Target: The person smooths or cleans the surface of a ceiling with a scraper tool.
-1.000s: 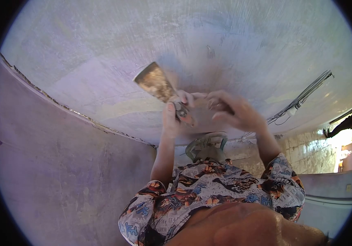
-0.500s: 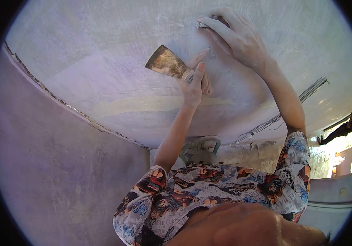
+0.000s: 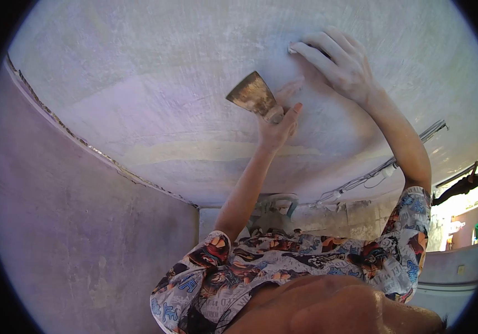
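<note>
My left hand (image 3: 276,132) is closed round the handle of a putty knife (image 3: 252,94), whose worn, stained blade points up and to the left. The blade is wide and covered in brownish residue. Higher up and to the right, my right hand (image 3: 340,65) lies against the pale plastered wall (image 3: 194,78), with its fingers bent. A small light-coloured edge shows at its fingertips; most of whatever is under them is hidden. White dust coats both hands.
A rough, cracked joint (image 3: 91,147) runs between the plastered wall and the side wall (image 3: 94,239). Several loose cables (image 3: 383,164) hang on the right. A chair (image 3: 278,206) stands below. Another person (image 3: 464,186) is at the far right opening.
Both hands have shifted to the right and somewhat lower in view. The putty knife has moved with my left hand, and my right hand stays against the wall.
</note>
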Available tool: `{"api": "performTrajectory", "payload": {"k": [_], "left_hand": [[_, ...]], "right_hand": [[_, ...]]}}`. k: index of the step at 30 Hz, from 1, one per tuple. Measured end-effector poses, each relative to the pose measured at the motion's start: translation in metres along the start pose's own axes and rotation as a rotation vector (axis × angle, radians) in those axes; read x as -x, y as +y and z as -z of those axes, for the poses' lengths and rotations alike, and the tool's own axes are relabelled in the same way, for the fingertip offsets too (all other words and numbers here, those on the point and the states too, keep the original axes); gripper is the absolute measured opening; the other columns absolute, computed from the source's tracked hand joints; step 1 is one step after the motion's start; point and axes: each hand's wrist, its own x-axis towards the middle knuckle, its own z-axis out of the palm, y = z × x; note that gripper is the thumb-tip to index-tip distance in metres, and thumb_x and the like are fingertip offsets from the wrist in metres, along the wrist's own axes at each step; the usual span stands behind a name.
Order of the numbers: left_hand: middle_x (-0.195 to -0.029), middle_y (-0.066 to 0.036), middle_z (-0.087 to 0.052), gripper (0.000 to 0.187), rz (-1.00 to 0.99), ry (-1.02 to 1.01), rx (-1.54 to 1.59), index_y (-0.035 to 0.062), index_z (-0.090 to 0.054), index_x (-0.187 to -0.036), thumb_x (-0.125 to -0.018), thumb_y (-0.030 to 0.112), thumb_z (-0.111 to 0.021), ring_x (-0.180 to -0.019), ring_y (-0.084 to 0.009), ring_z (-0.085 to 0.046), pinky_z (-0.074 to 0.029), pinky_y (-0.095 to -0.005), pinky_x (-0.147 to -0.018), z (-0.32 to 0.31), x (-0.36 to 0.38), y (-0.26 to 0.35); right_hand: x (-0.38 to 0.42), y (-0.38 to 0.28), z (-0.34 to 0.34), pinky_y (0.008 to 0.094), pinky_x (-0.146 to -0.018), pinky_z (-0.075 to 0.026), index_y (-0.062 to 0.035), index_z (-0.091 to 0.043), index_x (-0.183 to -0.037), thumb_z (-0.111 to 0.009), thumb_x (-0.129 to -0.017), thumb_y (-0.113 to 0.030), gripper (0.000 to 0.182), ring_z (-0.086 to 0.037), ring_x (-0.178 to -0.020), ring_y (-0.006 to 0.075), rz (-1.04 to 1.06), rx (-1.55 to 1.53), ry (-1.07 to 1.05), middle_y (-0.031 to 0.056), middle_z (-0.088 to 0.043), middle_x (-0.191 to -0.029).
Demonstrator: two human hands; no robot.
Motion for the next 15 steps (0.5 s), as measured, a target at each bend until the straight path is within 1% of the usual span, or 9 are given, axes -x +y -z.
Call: {"api": "performTrajectory", "payload": {"k": [2, 3, 5, 8, 9, 11, 12, 14, 15], "left_hand": [[-0.067, -0.004, -0.052, 0.038, -0.149, -0.051, -0.061, -0.0038, -0.049, -0.131, -0.094, 0.001, -0.055, -0.036, -0.0041, -0.031, -0.033, -0.024, -0.037, 0.001, 0.0, -0.009], [-0.067, -0.004, -0.052, 0.038, -0.151, -0.054, -0.061, -0.0038, -0.049, -0.131, -0.094, 0.001, -0.055, -0.036, -0.0041, -0.031, -0.033, -0.024, -0.037, 0.002, 0.0, -0.01], [-0.099, -0.011, -0.056, 0.033, -0.179, -0.035, 0.032, -0.0055, -0.051, -0.126, -0.094, -0.002, -0.052, -0.037, -0.0035, -0.033, -0.032, -0.0231, -0.036, -0.003, 0.0, -0.016], [-0.112, -0.014, -0.052, 0.034, -0.264, -0.072, 0.06, -0.0061, -0.05, -0.127, -0.093, -0.004, -0.05, -0.037, -0.0036, -0.034, -0.033, -0.0233, -0.034, -0.002, -0.002, -0.022], [-0.112, -0.014, -0.052, 0.034, -0.258, -0.072, 0.06, -0.0061, -0.05, -0.127, -0.093, -0.004, -0.05, -0.037, -0.0036, -0.034, -0.033, -0.0233, -0.034, -0.003, 0.001, -0.021], [-0.111, -0.013, -0.053, 0.034, -0.2, -0.048, -0.099, -0.0062, -0.049, -0.127, -0.093, -0.005, -0.049, -0.037, -0.004, -0.035, -0.033, -0.0243, -0.034, -0.006, 0.003, -0.016], [-0.111, -0.013, -0.053, 0.034, -0.203, -0.036, -0.099, -0.0062, -0.049, -0.127, -0.093, -0.005, -0.049, -0.037, -0.004, -0.035, -0.033, -0.0243, -0.034, -0.005, 0.0, -0.015], [-0.117, -0.014, -0.049, 0.035, -0.164, -0.076, 0.036, -0.0065, -0.047, -0.128, -0.093, -0.005, -0.048, -0.037, -0.0045, -0.036, -0.033, -0.0242, -0.034, -0.007, 0.002, -0.016], [-0.117, -0.014, -0.049, 0.035, -0.17, -0.073, 0.044, -0.0065, -0.047, -0.128, -0.093, -0.005, -0.048, -0.037, -0.0045, -0.036, -0.033, -0.0242, -0.034, -0.007, 0.002, -0.018]], "right_hand": [[-0.001, 0.001, -0.002, 0.0318, -0.064, -0.05, -0.0069, -0.066, -0.105, -0.064, -0.068, -0.013, 0.038, -0.059, -0.08, 0.0201, 0.002, -0.005, 0.019, 0.0028, -0.059, -0.091], [-0.008, -0.002, -0.007, 0.0318, -0.064, -0.05, -0.0069, -0.066, -0.105, -0.064, -0.068, -0.013, 0.038, -0.059, -0.08, 0.0201, 0.004, -0.001, 0.02, 0.0028, -0.059, -0.091], [-0.023, -0.01, -0.012, 0.0307, -0.061, -0.049, -0.0063, -0.067, -0.103, -0.065, -0.066, -0.013, 0.037, -0.059, -0.078, 0.0196, -0.011, 0.006, -0.001, 0.0027, -0.06, -0.09], [-0.011, -0.011, -0.003, 0.0304, -0.06, -0.049, -0.006, -0.067, -0.102, -0.065, -0.066, -0.013, 0.037, -0.059, -0.077, 0.0186, -0.025, 0.006, -0.036, 0.0018, -0.06, -0.09], [-0.003, -0.012, 0.002, 0.0304, -0.06, -0.049, -0.006, -0.067, -0.102, -0.065, -0.066, -0.013, 0.037, -0.059, -0.077, 0.0186, -0.03, 0.004, -0.038, 0.0018, -0.06, -0.09], [0.012, -0.011, 0.009, 0.026, -0.059, -0.049, -0.0101, -0.061, -0.088, -0.062, -0.068, -0.017, 0.02, -0.058, -0.079, 0.0134, -0.054, 0.093, -0.041, -0.0006, -0.052, -0.082], [0.004, -0.009, 0.003, 0.026, -0.059, -0.049, -0.0101, -0.061, -0.088, -0.062, -0.068, -0.017, 0.02, -0.058, -0.079, 0.0134, -0.047, 0.083, -0.041, -0.0006, -0.052, -0.082], [-0.016, -0.015, -0.007, 0.0275, -0.055, -0.047, -0.0064, -0.066, -0.104, -0.066, -0.066, -0.014, 0.039, -0.058, -0.077, 0.0166, -0.029, 0.016, -0.014, 0.0009, -0.059, -0.092], [-0.021, -0.016, -0.01, 0.0275, -0.055, -0.047, -0.0064, -0.066, -0.104, -0.066, -0.066, -0.014, 0.039, -0.058, -0.077, 0.0166, -0.021, 0.017, -0.019, 0.0009, -0.059, -0.092]]}}
